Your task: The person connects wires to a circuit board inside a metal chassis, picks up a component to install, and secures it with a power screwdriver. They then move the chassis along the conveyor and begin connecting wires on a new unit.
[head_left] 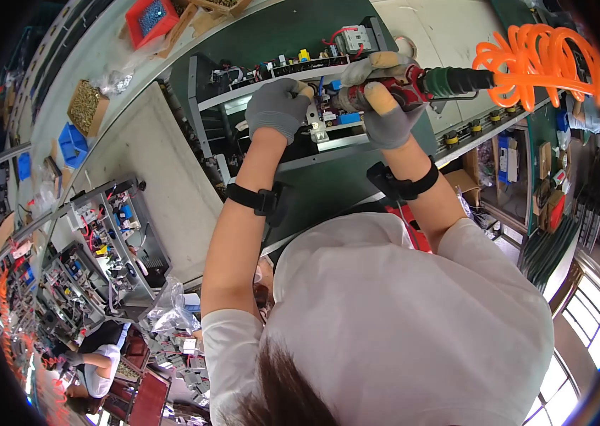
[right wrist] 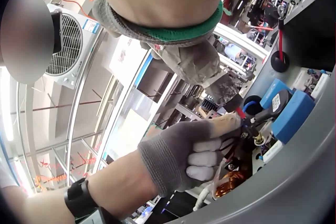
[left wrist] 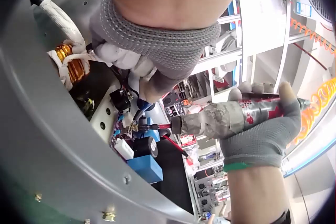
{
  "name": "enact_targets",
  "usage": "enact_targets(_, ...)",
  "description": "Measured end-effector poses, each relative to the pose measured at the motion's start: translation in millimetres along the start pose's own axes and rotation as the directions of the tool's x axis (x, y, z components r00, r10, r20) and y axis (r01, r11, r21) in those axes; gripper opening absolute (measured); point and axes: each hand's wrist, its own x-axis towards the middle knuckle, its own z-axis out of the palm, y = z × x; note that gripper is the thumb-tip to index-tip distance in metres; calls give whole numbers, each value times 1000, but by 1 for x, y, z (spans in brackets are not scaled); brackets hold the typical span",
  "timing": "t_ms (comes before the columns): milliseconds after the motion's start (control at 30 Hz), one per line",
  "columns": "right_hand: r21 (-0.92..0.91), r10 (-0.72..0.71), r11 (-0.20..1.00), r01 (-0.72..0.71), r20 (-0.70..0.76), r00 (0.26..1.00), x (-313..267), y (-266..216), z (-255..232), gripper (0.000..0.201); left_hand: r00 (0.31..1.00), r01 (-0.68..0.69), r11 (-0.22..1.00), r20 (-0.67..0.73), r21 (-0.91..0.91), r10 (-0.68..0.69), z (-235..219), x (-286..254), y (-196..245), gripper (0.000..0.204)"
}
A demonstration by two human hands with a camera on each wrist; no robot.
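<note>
My gloved right hand [head_left: 391, 117] grips a red air screwdriver [head_left: 408, 89] whose front is wrapped in grey tape [left wrist: 215, 121]. The driver lies nearly level, its bit reaching in among the parts of an open grey metal case [left wrist: 47, 113]. Opposite it, my gloved left hand [head_left: 276, 108] reaches into the case with fingers curled. In the right wrist view its index fingertip [right wrist: 228, 124] is right by the bit, and thin dark wires [right wrist: 229, 145] pass at the fingers it pinches with. Blue block components [left wrist: 146, 169] and a copper coil [right wrist: 229, 183] sit close by.
A coiled orange air hose [head_left: 541, 67] runs from the driver's rear. Left of the case are a red bin [head_left: 151, 21], a cardboard box of small brass-coloured parts [head_left: 87, 106] and a blue bin [head_left: 73, 145]. Other opened cases [head_left: 126, 234] stand lower left; another person [head_left: 101, 369] works beyond.
</note>
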Motion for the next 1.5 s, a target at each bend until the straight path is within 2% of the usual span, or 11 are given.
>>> enact_targets(67, 26, 23, 999, -23, 17, 1000, 2, -2, 2, 35, 999, 8, 923, -53, 384, 13, -3, -2, 4, 28)
enact_targets(500, -52, 133, 990, -129, 73, 988, 6, -11, -3, 35, 1000, 9, 869, 16, 495, -19, 17, -14, -10, 31)
enact_targets(600, -81, 131, 989, -122, 108, 986, 6, -9, -6, 36, 992, -28, 905, -98, 424, 77, 21, -16, -8, 28)
enact_targets(700, -133, 115, 987, -94, 161, 980, 3, -6, -5, 35, 874, -288, 907, -304, 306, 380, 18, -2, 2, 30)
enact_targets(733, -150, 124, 984, -97, 180, 976, 3, -6, -2, 35, 874, -285, 909, -308, 304, 376, 17, 3, 9, 30)
enact_targets(800, -155, 108, 985, -79, 193, 975, 4, -7, 6, 32, 961, -189, 760, -44, 622, 275, 17, 9, 22, 38)
enact_targets(833, -211, 112, 975, -67, 209, 971, 5, -8, 9, 31, 968, -197, 740, 9, 643, 250, 18, 12, 24, 45)
enact_targets(1067, -323, 224, 933, -159, 174, 959, 8, -15, 21, 30, 990, -131, 782, 115, 609, 77, 3, 14, 46, 50)
enact_targets(1200, -275, 116, 959, -66, 168, 979, 13, -5, 16, 25, 986, -44, 805, 158, 591, -61, -2, 34, 54, 34)
enact_targets(1300, -328, 94, 944, -24, 200, 975, 13, -3, 14, 26, 990, -62, 783, 139, 619, -31, 0, 49, 49, 29)
enact_targets(1500, -287, 191, 948, -136, 174, 966, 9, -5, 19, 29, 984, -24, 824, 158, 567, -80, 5, 68, 47, 30)
